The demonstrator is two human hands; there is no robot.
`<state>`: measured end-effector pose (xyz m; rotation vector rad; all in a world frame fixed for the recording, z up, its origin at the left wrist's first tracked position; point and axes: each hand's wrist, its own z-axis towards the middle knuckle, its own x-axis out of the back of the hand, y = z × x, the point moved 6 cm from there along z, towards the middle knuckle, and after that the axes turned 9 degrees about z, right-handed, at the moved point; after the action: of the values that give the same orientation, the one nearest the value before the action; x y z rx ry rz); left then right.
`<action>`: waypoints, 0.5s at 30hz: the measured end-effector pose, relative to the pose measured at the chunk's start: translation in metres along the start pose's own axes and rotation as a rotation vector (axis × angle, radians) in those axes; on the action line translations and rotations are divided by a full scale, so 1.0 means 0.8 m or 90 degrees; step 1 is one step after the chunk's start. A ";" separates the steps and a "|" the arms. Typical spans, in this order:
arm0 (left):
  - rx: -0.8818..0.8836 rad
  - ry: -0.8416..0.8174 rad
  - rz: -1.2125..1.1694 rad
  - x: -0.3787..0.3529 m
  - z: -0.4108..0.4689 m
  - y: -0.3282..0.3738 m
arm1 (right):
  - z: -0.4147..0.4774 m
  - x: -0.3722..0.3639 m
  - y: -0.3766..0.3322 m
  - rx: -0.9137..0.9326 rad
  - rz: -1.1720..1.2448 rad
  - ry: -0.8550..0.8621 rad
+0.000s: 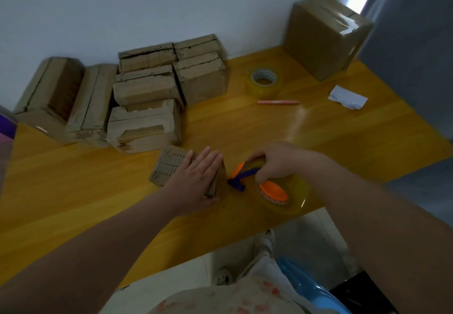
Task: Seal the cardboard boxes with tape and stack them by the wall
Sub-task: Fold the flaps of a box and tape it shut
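At the near edge of the table, the left hand is laid flat, fingers straight, on a small box, which is pressed down onto the wood. Just to its right, the dispenser is gripped by the right hand, fingers curled over the frame. Its purple blade end is held right against the box's side, though whether tape is stuck there cannot be told.

A risk is judged here: if the pull is made before the tape end is bonded, the strip could be peeled away. If the pressing palm is eased, the light box could be dragged along with the dispenser. Fingers at the box edge could also be caught under the strip.

Further out, a stack of boxes is seen against the wall, and a larger box, taped across its top, is stood in the far corner. A spare roll, a pen and a scrap of paper are seen between them. Every box is shut or turned away; nothing of their contents can be made out.
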<state>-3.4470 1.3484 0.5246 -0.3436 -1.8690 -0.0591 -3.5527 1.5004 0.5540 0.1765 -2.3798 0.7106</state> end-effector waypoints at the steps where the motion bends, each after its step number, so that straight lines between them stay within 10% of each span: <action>1: -0.010 -0.001 0.003 0.002 0.000 0.003 | -0.006 0.008 0.005 -0.007 0.013 0.046; 8: -0.055 0.008 -0.081 0.016 0.000 0.025 | -0.026 0.010 0.042 -0.059 0.050 0.267; 15: 0.223 0.025 -0.137 0.005 0.005 0.011 | -0.025 -0.023 0.045 -0.087 0.015 0.306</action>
<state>-3.4493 1.3585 0.5262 0.0997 -1.8294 0.1144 -3.5384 1.5406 0.5395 -0.0755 -1.9602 0.5277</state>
